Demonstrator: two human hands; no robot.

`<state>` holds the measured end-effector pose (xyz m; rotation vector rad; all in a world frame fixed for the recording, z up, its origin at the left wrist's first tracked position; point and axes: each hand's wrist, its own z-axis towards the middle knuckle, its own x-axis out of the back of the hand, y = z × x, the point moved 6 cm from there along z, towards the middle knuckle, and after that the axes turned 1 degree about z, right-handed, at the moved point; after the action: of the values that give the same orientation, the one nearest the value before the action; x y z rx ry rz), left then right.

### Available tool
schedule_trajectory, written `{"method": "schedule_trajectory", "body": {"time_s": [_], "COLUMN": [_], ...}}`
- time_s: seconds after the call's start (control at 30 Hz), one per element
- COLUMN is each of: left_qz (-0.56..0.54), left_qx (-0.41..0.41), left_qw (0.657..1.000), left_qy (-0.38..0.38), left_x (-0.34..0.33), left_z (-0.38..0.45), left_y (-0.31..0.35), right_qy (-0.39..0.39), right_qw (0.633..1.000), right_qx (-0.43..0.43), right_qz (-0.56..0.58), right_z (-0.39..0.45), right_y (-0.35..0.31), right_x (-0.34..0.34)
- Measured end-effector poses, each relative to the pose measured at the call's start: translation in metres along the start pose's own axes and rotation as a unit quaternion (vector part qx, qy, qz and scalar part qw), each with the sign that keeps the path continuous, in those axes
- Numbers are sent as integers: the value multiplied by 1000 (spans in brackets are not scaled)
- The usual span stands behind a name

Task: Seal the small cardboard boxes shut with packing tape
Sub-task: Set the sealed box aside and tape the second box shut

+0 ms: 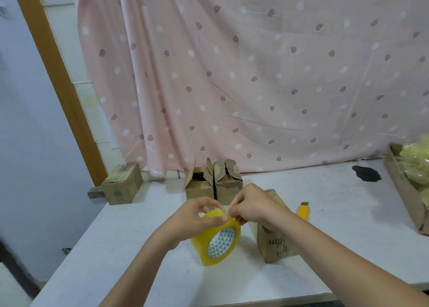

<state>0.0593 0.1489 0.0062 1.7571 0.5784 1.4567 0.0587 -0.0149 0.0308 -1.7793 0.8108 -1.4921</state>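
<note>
A yellow roll of packing tape [217, 239] is held up over the white table [120, 237]. My left hand [197, 216] grips the roll's top edge, thumb on its outer face. My right hand [250, 204] pinches at the tape's end on top of the roll. A small closed cardboard box [275, 244] stands just right of the roll, partly behind my right forearm. Two small boxes with raised flaps, the left one [198, 187] and the right one [228, 186], stand side by side behind my hands. Another taped box [121, 183] sits at the table's far left corner.
A yellow utility knife [303, 210] lies to the right of the near box. A long cardboard tray [404, 190] with crumpled yellowish tape stands at the right edge. A dark patch [366, 173] marks the table at the back right. A pink patterned curtain [255, 74] hangs behind.
</note>
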Motion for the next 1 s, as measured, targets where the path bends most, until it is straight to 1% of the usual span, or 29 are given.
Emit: {"method": "schedule_trajectory", "body": {"time_s": [0.1,0.27,0.43,0.53,0.67,0.83,1.0], "left_qz": [5,45,129,194,206,210,228], "left_qx": [-2,7,-5,-16,-39,-58,-58], "left_qw": [1000,998,990,977,972,973,969], "left_qy": [23,32,56,82,104,82,71], "left_x": [1,4,7,9,7,2,-2], "left_z": [1,3,2,-1,-4,-3,-1], "left_y": [1,0,5,7,9,12,8], "right_qy": [4,9,8,3,27,65,54], "right_qw": [1000,999,999,1000,999,993,992], "right_qx": [5,16,15,15,27,48,41], "right_qz": [-24,-48,-28,-28,-37,-80,-108], "right_z": [1,-3,-4,-4,-2,-3,-5], "right_y": [-2,-7,-8,-4,-3,-3,4], "right_x": [0,1,1,-4,-4,-7,-16]}}
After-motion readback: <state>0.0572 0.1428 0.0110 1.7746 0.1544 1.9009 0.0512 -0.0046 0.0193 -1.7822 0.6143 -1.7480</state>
